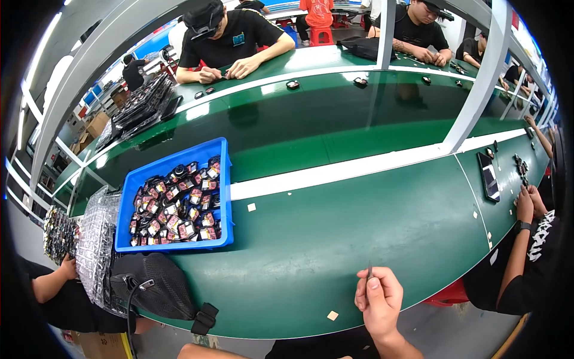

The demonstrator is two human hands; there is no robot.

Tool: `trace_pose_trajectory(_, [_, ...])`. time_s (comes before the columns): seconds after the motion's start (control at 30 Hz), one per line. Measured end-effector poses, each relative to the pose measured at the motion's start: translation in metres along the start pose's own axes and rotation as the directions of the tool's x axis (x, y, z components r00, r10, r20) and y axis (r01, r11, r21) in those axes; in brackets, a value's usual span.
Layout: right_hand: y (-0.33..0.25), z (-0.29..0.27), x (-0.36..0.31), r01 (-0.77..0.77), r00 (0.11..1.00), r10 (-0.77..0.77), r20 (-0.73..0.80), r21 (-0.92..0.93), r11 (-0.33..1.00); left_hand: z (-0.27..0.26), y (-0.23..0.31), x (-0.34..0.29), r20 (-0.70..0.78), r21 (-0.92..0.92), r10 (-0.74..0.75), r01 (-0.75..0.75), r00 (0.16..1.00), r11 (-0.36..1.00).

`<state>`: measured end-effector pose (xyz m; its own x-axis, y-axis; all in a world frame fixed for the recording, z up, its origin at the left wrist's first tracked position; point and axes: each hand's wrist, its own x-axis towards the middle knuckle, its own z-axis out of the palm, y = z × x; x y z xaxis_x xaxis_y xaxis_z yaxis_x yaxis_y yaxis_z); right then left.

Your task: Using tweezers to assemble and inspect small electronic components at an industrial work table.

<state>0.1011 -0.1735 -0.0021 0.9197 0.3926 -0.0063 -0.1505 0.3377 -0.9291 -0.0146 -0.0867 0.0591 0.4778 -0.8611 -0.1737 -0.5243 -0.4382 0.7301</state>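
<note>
Over the near edge of the green table, my right hand is closed, its thumb pressed against the fingers. A small, thin, dark pointed tool sticks up from that pinch; the rest of it is hidden in the hand. Of my left arm only a bit of forearm shows at the lower edge, and the left hand is out of the picture. Closest to my right hand on the tabletop is a small cream square. Farther left stands a blue bin heaped with small black devices bearing pink and white labels.
A black mesh bag lies by stacked clear plastic trays at the left. Behind a white rail runs a dark green conveyor belt with scattered small parts. Co-workers sit across and at both sides. A phone-like black slab lies right.
</note>
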Motion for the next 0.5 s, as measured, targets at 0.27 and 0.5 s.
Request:
trace_pose_trajectory(0.27, [0.004,0.001,0.001,0.132,0.988,-0.110,0.111,-0.216,0.968,0.014,-0.019,0.026,-0.097,0.069,-0.244,0.251,0.965,0.966])
trace_pose_trajectory(0.5, [-0.007,0.005,0.005,0.222,0.961,-0.125,0.247,-0.420,0.880,-0.022,0.013,0.036,0.134,0.050,-0.034,0.027,0.990,0.998])
